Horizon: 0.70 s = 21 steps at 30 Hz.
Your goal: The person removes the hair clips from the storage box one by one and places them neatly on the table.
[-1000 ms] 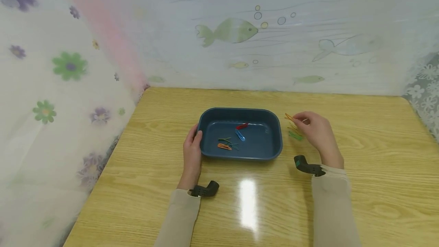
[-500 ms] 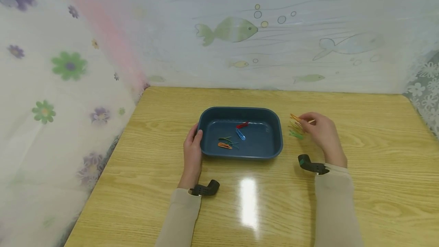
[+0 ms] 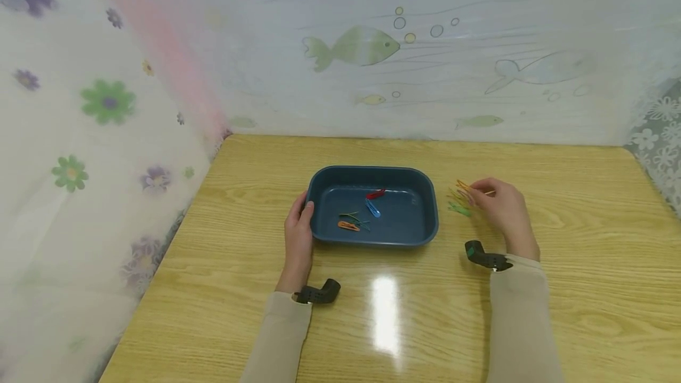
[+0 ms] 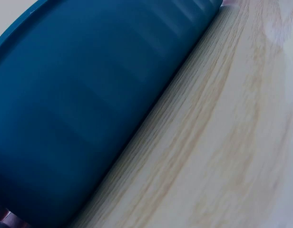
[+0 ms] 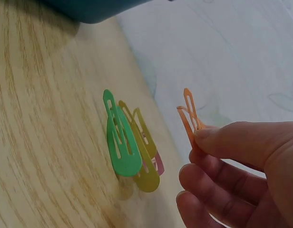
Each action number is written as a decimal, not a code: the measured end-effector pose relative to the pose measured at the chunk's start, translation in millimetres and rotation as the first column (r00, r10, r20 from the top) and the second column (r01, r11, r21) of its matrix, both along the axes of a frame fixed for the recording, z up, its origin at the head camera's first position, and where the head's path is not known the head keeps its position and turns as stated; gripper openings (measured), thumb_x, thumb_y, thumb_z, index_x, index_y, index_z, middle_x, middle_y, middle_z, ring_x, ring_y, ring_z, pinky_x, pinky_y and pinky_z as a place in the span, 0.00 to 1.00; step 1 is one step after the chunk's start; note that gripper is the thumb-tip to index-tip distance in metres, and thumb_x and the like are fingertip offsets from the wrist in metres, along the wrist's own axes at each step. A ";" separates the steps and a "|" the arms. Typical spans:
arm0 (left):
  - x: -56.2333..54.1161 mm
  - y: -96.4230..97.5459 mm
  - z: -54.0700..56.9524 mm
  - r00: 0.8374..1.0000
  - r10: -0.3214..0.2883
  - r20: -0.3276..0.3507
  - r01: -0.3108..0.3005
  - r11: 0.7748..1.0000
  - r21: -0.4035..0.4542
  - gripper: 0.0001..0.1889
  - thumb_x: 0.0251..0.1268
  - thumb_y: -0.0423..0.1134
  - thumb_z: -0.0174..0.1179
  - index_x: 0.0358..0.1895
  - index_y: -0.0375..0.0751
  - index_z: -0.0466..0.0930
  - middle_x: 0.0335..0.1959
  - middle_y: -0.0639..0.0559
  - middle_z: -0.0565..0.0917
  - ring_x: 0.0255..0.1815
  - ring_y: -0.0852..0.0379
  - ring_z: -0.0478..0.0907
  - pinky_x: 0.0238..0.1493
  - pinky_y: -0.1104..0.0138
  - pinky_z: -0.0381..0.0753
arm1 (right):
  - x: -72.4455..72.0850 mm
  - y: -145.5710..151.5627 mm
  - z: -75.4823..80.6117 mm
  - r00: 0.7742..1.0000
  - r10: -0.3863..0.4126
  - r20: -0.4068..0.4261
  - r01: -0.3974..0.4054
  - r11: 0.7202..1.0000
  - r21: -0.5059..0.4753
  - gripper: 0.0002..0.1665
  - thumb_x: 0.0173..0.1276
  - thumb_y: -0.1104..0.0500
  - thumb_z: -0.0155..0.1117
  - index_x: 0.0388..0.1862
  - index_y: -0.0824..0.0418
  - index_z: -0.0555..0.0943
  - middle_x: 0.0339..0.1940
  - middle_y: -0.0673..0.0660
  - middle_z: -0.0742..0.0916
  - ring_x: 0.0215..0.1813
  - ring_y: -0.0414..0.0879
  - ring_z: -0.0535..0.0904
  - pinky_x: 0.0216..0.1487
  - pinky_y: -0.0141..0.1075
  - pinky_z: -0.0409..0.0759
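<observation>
My left hand (image 3: 299, 232) holds the left side of a dark blue plastic basin (image 3: 372, 245), thumb at the rim and fingers along the outer wall. To the basin's right, my right hand (image 3: 502, 205) pinches an orange snap hair clip (image 5: 190, 114) between thumb and fingertips, its two prongs spread apart. Just below and beside that hand lie a green hair clip (image 5: 123, 147), yellow hair clips (image 5: 147, 175) and a partly hidden pink hair clip (image 5: 159, 163), overlapping in a small pile. Inside the basin are red (image 3: 375, 194), blue (image 3: 373, 208), orange (image 3: 349, 226) and greenish clips (image 3: 350, 216).
Everything stands on a wood-grain table (image 3: 223, 288). A curtain with fish drawings (image 3: 367, 46) hangs along its back edge, and a flowered curtain (image 3: 69, 173) along the left. Each wrist wears a black camera mount (image 3: 319, 292).
My right hand has drawn back to the right, away from the basin's edge and slightly nearer me, keeping the orange hair clip. The left hand and the basin have stayed in place.
</observation>
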State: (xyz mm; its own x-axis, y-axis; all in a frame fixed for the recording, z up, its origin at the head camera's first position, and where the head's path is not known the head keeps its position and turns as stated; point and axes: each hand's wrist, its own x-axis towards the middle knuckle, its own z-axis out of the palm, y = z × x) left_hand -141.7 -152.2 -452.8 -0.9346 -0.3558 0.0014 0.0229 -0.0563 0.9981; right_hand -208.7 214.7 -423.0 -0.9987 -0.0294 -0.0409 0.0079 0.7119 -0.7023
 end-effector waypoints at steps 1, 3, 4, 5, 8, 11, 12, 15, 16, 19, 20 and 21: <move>0.2 0.0 -0.1 1.000 -0.001 0.001 0.001 1.000 0.002 0.20 0.66 0.48 0.49 0.59 0.50 0.68 0.58 0.58 0.70 0.60 0.64 0.63 0.59 0.68 0.62 | 0.3 0.7 -0.5 1.000 0.001 0.010 -0.001 1.000 -0.002 0.25 0.66 0.43 0.48 0.49 0.61 0.75 0.45 0.63 0.78 0.46 0.56 0.74 0.41 0.46 0.71; 0.4 0.0 -0.3 1.000 0.003 0.005 -0.003 1.000 0.002 0.20 0.65 0.48 0.49 0.59 0.51 0.69 0.57 0.59 0.70 0.60 0.65 0.63 0.59 0.68 0.62 | 0.8 2.6 -1.7 0.999 0.003 0.036 -0.002 1.000 -0.009 0.25 0.66 0.43 0.48 0.49 0.61 0.75 0.47 0.63 0.78 0.48 0.56 0.73 0.42 0.47 0.70; 0.4 -0.1 -0.4 1.000 0.004 0.006 -0.004 1.000 0.001 0.20 0.65 0.49 0.49 0.59 0.51 0.69 0.57 0.59 0.71 0.60 0.65 0.63 0.59 0.68 0.62 | 1.0 3.3 -2.0 0.999 0.005 0.048 -0.004 1.000 -0.008 0.26 0.66 0.43 0.49 0.49 0.61 0.75 0.47 0.63 0.78 0.48 0.56 0.72 0.42 0.47 0.70; 0.4 -0.1 -0.6 1.000 0.005 0.007 -0.005 1.000 0.000 0.19 0.65 0.48 0.49 0.59 0.51 0.69 0.57 0.60 0.71 0.59 0.65 0.63 0.59 0.68 0.62 | 1.3 4.2 -2.2 0.998 0.005 0.058 -0.005 1.000 -0.007 0.26 0.65 0.43 0.49 0.50 0.61 0.75 0.48 0.63 0.78 0.49 0.57 0.72 0.43 0.48 0.70; 0.2 -0.1 -0.8 1.000 0.006 0.006 -0.006 1.000 0.001 0.19 0.66 0.48 0.49 0.59 0.52 0.69 0.57 0.60 0.71 0.59 0.65 0.63 0.59 0.68 0.62 | 1.9 6.6 -3.2 0.997 0.009 0.075 -0.009 1.000 -0.004 0.27 0.65 0.42 0.50 0.50 0.61 0.75 0.49 0.64 0.77 0.51 0.58 0.70 0.45 0.50 0.68; 0.2 -0.2 -1.5 1.000 0.003 0.007 -0.003 1.000 0.006 0.19 0.66 0.48 0.49 0.59 0.52 0.69 0.57 0.60 0.71 0.59 0.65 0.63 0.59 0.68 0.61 | 2.6 8.3 -4.0 0.997 0.012 0.078 -0.012 1.000 -0.003 0.28 0.65 0.42 0.50 0.50 0.63 0.74 0.51 0.65 0.76 0.53 0.60 0.68 0.49 0.53 0.66; 0.2 -0.2 -1.6 1.000 0.004 0.008 -0.004 1.000 0.008 0.19 0.66 0.48 0.49 0.59 0.52 0.69 0.57 0.60 0.71 0.59 0.65 0.63 0.59 0.68 0.61 | 2.9 8.8 -4.3 0.996 0.011 0.083 -0.011 1.000 -0.006 0.28 0.65 0.43 0.50 0.50 0.64 0.74 0.51 0.66 0.76 0.54 0.60 0.67 0.50 0.53 0.65; 0.0 -0.4 -1.9 1.000 0.006 0.013 -0.006 1.000 0.013 0.19 0.66 0.48 0.49 0.58 0.52 0.69 0.57 0.61 0.71 0.59 0.65 0.64 0.59 0.68 0.62 | 3.1 10.1 -5.1 0.995 0.012 0.094 -0.011 1.000 -0.010 0.27 0.66 0.44 0.50 0.51 0.65 0.74 0.52 0.66 0.75 0.55 0.62 0.66 0.52 0.54 0.63; -0.1 -0.4 -1.8 1.000 0.006 0.013 -0.006 1.000 0.014 0.19 0.65 0.48 0.49 0.58 0.52 0.69 0.57 0.61 0.71 0.59 0.65 0.64 0.59 0.68 0.62 | 3.2 10.6 -5.2 0.995 0.009 0.098 -0.007 1.000 -0.012 0.26 0.66 0.45 0.50 0.51 0.66 0.74 0.53 0.67 0.75 0.56 0.62 0.66 0.52 0.54 0.63; -0.4 -0.3 -1.1 1.000 0.005 0.013 -0.006 1.000 0.020 0.19 0.65 0.48 0.49 0.59 0.52 0.69 0.57 0.61 0.71 0.59 0.66 0.64 0.59 0.69 0.62 | 3.1 12.3 -5.7 0.994 0.001 0.109 -0.001 1.000 -0.006 0.25 0.67 0.46 0.49 0.50 0.66 0.74 0.53 0.67 0.75 0.56 0.62 0.65 0.53 0.55 0.62; -0.6 -0.3 -1.0 1.000 0.004 0.008 -0.004 1.000 0.022 0.19 0.66 0.48 0.49 0.59 0.51 0.69 0.57 0.60 0.71 0.59 0.65 0.63 0.59 0.68 0.62 | 3.2 12.9 -5.8 0.994 -0.002 0.111 0.003 1.000 -0.003 0.25 0.67 0.47 0.48 0.50 0.66 0.74 0.53 0.67 0.75 0.57 0.62 0.64 0.53 0.55 0.62; -0.9 -0.1 -0.7 1.000 0.004 0.012 -0.005 1.000 0.024 0.19 0.66 0.48 0.49 0.59 0.52 0.69 0.57 0.61 0.71 0.59 0.66 0.63 0.59 0.69 0.61 | 3.2 13.6 -6.1 0.993 -0.007 0.116 0.007 1.000 -0.002 0.25 0.68 0.47 0.48 0.50 0.66 0.74 0.53 0.67 0.75 0.57 0.62 0.65 0.53 0.55 0.62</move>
